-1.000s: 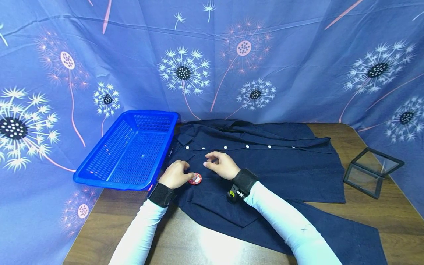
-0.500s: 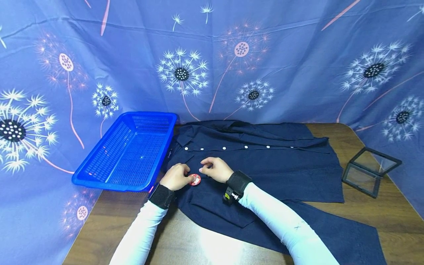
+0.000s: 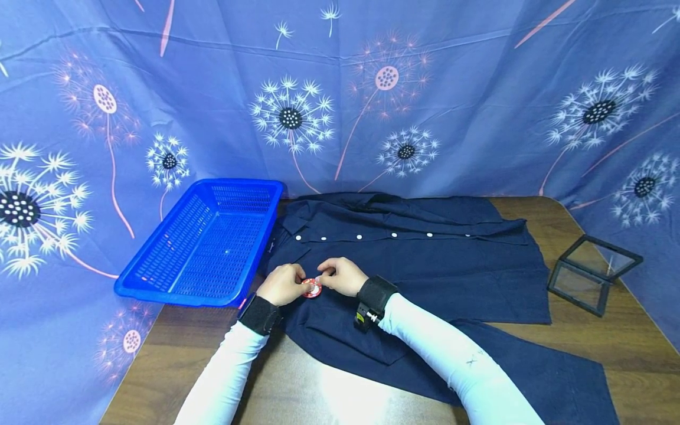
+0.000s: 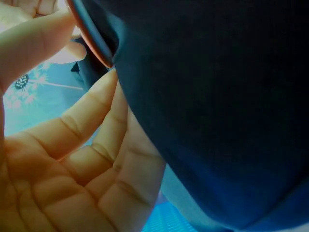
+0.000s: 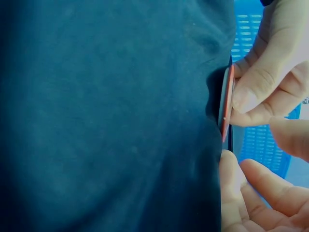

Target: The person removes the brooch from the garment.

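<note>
A round red badge (image 3: 316,290) with a white picture lies against the dark navy shirt (image 3: 441,277). My left hand (image 3: 281,284) pinches the badge and cloth, its thumb on the badge's face; the left wrist view shows its fingers (image 4: 72,121) at the cloth. Beside the badge's right edge is my right hand (image 3: 344,277). In the right wrist view its fingers (image 5: 231,179) touch the cloth just below the badge (image 5: 226,104), while its thumb stays apart from them. The badge's back is mostly hidden.
A blue plastic basket (image 3: 278,203) stands left of the shirt. To the right, an unfolded black frame with clear panes (image 3: 584,283) rests on the wooden table (image 3: 164,354). A blue curtain with dandelions (image 3: 467,88) hangs behind.
My right hand has moved left and slightly nearer, up to the badge's edge. The left hand keeps its pinch on the badge, almost in place.
</note>
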`<control>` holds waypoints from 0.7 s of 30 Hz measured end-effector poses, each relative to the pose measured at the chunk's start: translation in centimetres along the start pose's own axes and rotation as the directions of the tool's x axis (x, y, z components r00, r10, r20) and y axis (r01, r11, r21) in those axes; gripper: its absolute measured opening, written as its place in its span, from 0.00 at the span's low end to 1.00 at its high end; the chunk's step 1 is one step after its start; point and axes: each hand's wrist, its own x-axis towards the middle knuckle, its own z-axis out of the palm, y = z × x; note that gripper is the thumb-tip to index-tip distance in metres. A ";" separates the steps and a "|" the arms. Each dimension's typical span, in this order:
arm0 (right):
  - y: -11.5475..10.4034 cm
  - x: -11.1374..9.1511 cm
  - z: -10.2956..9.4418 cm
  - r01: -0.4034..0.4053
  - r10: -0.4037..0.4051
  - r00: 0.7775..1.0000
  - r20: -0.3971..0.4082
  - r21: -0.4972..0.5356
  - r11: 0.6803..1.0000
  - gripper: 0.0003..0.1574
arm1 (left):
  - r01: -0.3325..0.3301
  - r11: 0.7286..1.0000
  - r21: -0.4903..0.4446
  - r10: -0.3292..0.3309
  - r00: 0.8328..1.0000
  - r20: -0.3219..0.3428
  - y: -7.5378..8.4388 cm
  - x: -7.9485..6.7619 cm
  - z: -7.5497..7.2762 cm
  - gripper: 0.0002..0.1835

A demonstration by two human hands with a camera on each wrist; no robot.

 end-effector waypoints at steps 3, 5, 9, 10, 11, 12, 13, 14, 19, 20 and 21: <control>0.2 0.1 0.1 0.008 -0.008 1.000 -0.005 -0.022 1.000 0.18 | 0.007 1.000 -0.006 -0.007 1.000 0.010 0.2 -0.1 -0.1 0.10; 0.2 0.1 0.1 0.015 -0.015 1.000 -0.010 -0.051 0.999 0.18 | 0.009 1.000 -0.012 -0.009 1.000 0.016 0.2 -0.1 -0.1 0.10; 0.3 0.2 0.3 0.022 -0.023 1.000 -0.007 -0.099 0.995 0.17 | 0.007 1.000 -0.018 -0.006 1.000 0.022 0.1 -0.1 -0.1 0.11; 0.3 0.2 0.3 0.023 -0.023 1.000 -0.004 -0.106 0.994 0.17 | 0.004 1.000 -0.017 -0.004 1.000 0.022 0.0 -0.1 0.0 0.10; 0.3 0.2 0.3 0.024 -0.024 1.000 -0.002 -0.109 0.994 0.17 | 0.001 1.000 -0.019 0.000 1.000 0.021 0.0 -0.1 -0.1 0.10; 0.3 0.2 0.3 0.026 -0.026 1.000 -0.001 -0.113 0.993 0.17 | -0.003 1.000 -0.023 0.004 1.000 0.020 0.0 -0.1 -0.1 0.10; 0.3 0.2 0.4 0.029 -0.030 1.000 -0.002 -0.116 0.993 0.17 | -0.007 1.000 -0.026 0.007 1.000 0.017 0.0 -0.2 -0.1 0.09; 0.3 0.2 0.4 0.034 -0.034 0.999 -0.004 -0.121 0.992 0.16 | -0.011 0.999 -0.031 0.011 1.000 0.014 0.0 -0.2 -0.1 0.08; 0.5 0.3 0.5 0.050 -0.053 0.998 -0.016 -0.135 0.990 0.16 | -0.012 0.999 -0.042 0.012 1.000 0.000 0.2 -0.3 -0.3 0.05; 0.5 0.3 0.5 0.051 -0.054 0.998 -0.017 -0.134 0.990 0.15 | -0.011 0.999 -0.044 0.011 1.000 -0.003 0.3 -0.3 -0.3 0.05; 0.4 0.3 0.5 0.051 -0.054 0.998 -0.016 -0.130 0.990 0.15 | -0.009 0.999 -0.045 0.009 1.000 -0.005 0.3 -0.3 -0.3 0.05</control>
